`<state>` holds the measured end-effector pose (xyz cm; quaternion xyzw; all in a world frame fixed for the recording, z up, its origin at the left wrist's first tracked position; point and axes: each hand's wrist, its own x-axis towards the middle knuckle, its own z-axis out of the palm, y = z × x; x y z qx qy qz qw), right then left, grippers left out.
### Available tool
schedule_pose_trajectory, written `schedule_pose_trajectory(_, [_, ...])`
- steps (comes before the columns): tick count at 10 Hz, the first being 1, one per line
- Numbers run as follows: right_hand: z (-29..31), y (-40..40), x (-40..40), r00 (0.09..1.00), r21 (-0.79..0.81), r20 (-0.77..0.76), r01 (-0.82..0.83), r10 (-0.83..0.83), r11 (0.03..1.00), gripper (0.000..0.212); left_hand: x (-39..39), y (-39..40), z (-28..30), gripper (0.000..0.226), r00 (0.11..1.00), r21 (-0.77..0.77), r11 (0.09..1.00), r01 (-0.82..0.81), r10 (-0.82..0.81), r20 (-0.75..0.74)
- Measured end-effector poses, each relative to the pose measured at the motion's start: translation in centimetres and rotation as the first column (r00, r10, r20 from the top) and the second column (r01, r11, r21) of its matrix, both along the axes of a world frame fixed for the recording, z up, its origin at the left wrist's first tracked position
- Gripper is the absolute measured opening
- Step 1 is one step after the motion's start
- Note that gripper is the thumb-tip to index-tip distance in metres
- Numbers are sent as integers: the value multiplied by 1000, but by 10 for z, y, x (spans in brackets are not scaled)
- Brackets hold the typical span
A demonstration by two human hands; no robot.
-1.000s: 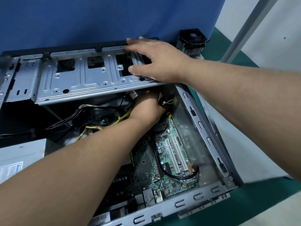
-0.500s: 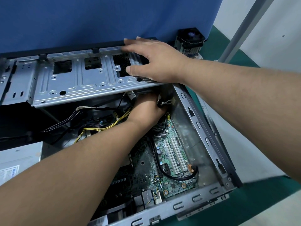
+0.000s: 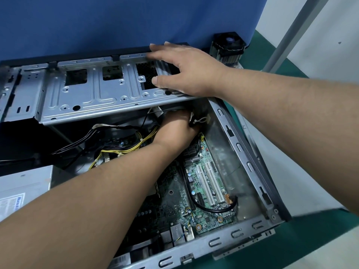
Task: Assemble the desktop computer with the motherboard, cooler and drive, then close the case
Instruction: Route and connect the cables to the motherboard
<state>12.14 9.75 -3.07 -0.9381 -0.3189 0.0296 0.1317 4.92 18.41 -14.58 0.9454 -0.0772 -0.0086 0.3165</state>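
Blue partition [image 3: 116, 22] behind open case [image 3: 250, 164]; motherboard [image 3: 206, 189] inside; right hand [image 3: 186, 70] flat on drive cage [image 3: 101, 92]; left hand [image 3: 174, 129] fingers hidden.

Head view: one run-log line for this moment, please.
right hand flat on drive cage | left hand under cage, fingers hidden | motherboard in case | cooler outside
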Motion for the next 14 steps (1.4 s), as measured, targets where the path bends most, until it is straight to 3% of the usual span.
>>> schedule_pose_trajectory(2, [0,-1,0,1000,8,-5,2,-2,1000,64,-1,0,-1,34,1000,27,1000,10,-10,-4])
schedule_pose_trajectory(10, [-1,-2,-1,1000,40,-21,11,-11,999,63,12,7,2,47,1000,-6,1000,-26,26,7])
schedule_pose_trajectory(12, [-1,-1,0,1000,39,-23,12,-11,999,63,15,6,0,41,999,-13,999,-41,41,-24])
schedule_pose_trajectory(14, [-1,-1,0,1000,38,-20,10,-9,999,63,18,5,5,49,995,-19,998,-67,65,-73])
